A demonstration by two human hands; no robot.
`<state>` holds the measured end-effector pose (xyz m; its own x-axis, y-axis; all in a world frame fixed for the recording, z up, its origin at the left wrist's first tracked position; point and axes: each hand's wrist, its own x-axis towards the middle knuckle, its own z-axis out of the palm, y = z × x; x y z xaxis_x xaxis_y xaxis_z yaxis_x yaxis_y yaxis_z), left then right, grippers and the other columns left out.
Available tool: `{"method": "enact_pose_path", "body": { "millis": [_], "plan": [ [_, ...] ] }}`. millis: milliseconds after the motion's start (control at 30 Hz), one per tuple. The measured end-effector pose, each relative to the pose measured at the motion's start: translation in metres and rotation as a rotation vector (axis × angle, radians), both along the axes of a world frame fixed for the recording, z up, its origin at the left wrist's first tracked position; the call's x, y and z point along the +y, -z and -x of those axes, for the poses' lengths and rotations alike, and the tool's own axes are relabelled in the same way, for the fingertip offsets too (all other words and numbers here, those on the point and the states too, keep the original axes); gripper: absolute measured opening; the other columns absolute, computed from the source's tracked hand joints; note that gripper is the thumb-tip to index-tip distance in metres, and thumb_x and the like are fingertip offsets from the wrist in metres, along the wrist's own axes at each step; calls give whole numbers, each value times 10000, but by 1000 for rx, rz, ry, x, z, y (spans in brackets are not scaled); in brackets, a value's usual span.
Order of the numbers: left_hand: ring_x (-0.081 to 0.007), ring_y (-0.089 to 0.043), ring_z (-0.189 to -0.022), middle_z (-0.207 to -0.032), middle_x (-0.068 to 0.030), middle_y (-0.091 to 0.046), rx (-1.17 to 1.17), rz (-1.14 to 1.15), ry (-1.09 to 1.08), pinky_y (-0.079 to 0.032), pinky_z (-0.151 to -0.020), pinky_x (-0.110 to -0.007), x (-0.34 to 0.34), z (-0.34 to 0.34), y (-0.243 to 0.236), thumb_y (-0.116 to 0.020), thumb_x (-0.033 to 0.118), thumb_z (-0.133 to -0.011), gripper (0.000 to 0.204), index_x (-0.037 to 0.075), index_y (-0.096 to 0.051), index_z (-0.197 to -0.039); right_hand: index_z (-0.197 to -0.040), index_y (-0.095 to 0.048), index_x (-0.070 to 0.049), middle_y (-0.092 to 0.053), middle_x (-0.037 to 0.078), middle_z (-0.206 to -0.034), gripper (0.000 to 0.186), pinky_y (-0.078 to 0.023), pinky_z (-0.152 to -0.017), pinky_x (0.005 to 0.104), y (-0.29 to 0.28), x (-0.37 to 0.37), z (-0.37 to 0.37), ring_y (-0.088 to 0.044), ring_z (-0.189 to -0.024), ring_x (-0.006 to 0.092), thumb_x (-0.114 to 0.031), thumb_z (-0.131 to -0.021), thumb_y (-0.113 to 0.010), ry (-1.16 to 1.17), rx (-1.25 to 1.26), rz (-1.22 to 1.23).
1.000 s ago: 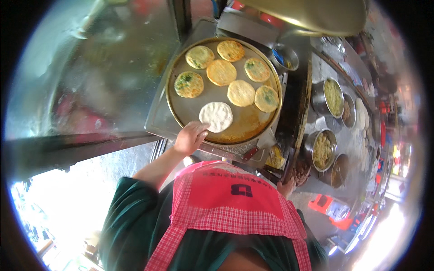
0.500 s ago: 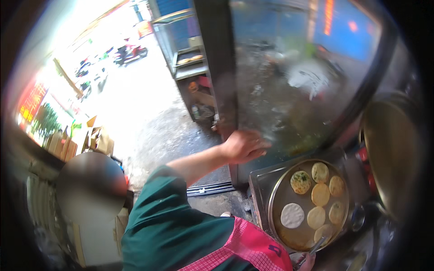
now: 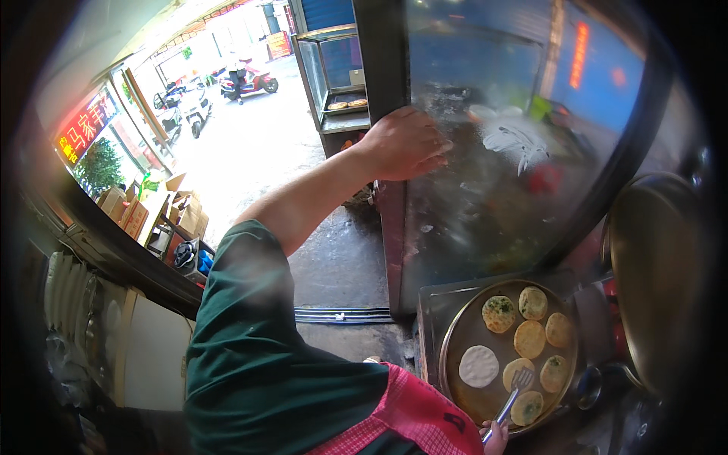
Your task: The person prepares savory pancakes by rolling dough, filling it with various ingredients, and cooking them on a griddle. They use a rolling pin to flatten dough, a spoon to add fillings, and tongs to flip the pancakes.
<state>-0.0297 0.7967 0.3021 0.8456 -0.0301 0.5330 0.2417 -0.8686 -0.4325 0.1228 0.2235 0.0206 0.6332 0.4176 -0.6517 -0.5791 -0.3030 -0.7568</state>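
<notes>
My left hand (image 3: pixel 407 144) is raised at the dark upright frame (image 3: pixel 385 72) of a glass door, its bent fingers together over the edge of the fogged pane (image 3: pixel 462 220). What they hold, if anything, is hidden. At the lower right, my right hand (image 3: pixel 497 437) holds the handle of a slotted metal spatula (image 3: pixel 522 379). The spatula's head lies over one of several round flatbreads (image 3: pixel 529 339) on a large round griddle pan (image 3: pixel 447 371). Most are golden and some show green filling; a pale, uncooked-looking one (image 3: pixel 478 366) lies on the left.
A large round lid (image 3: pixel 656 265) stands tilted right of the pan. Beyond the doorway are a glass display case (image 3: pixel 337 68) with flatbreads, cardboard boxes (image 3: pixel 188 214) and parked scooters (image 3: pixel 254 80). A metal floor track (image 3: pixel 341 315) crosses the threshold.
My left hand has moved up along the door frame. The spatula head has shifted up and left across the flatbreads. The view has also shifted, showing more of the street.
</notes>
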Motion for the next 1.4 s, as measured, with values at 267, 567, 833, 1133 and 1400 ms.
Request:
{"method": "enact_pose_path", "body": {
  "millis": [267, 567, 833, 1133, 1400],
  "plan": [
    [-255, -636, -969, -1048, -39, -701, 114, -97, 62, -476, -888, -448, 62, 4, 27, -693, 176, -683, 100, 161, -663, -777, -916, -529, -134, -523, -13, -690, 94, -352, -439, 223, 18, 7, -33, -475, -500, 68, -196, -985, -522, 233, 15, -65],
    [-295, -643, -1066, -1207, -82, -674, 31, -330, -44, -480, -969, -410, 81, 35, -6, -612, 186, -923, 349, 117, -637, -1264, -1154, -483, -80, -638, 75, -875, 272, -429, -513, 252, 67, 13, -144, -559, -614, 123, -138, -921, -612, 269, -37, -261],
    [-292, -657, -1036, -1193, -98, -678, 62, -317, -134, -507, -931, -389, 91, 30, 3, -590, 192, -946, 335, 119, -631, -1271, -1049, -510, -36, -666, 125, -922, 121, -463, -523, 275, 104, 52, -191, -568, -630, 147, -121, -976, -554, 227, 74, -292],
    [-266, -676, -1027, -1218, -78, -681, 66, -399, -18, -521, -916, -376, 94, 34, 1, -615, 201, -942, 320, 124, -650, -1251, -1016, -510, -3, -649, 128, -855, 126, -461, -531, 281, 148, 144, -259, -563, -632, 166, -107, -959, -552, 349, 193, -430],
    [-257, -679, -1018, -1176, -78, -690, 87, -303, -217, -528, -924, -387, 100, 38, 4, -662, 112, -900, 368, 143, -645, -1266, -1272, -507, -75, -670, 100, -903, 337, -499, -599, 309, 116, 95, -255, -625, -742, 180, -131, -947, -578, 152, -344, 2]
  ]
}}
